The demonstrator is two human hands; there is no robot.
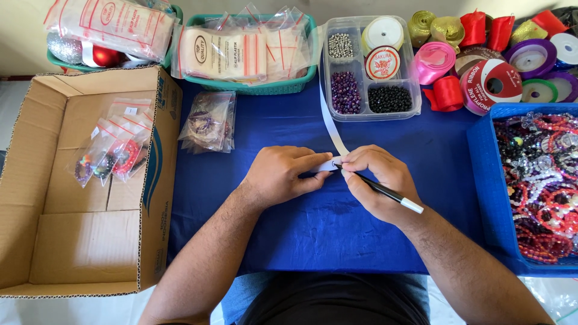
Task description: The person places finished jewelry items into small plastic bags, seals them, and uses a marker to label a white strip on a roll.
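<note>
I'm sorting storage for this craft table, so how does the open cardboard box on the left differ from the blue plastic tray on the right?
The brown open cardboard box holds only a few small clear bags of bracelets on its floor; the blue plastic tray is heaped with loose beaded bracelets. The box has high walls and open flaps; the tray's wall looks lower and has no flaps. The box sits beside the blue tablecloth, while the tray rests on it. Both store bracelets.

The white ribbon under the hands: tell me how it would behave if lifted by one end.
The white ribbon is thin and curves loosely across the blue cloth, so it would probably flop and dangle. It looks very light. The left hand pins it while the right hand holds a pen, suggesting it slides easily.
</note>
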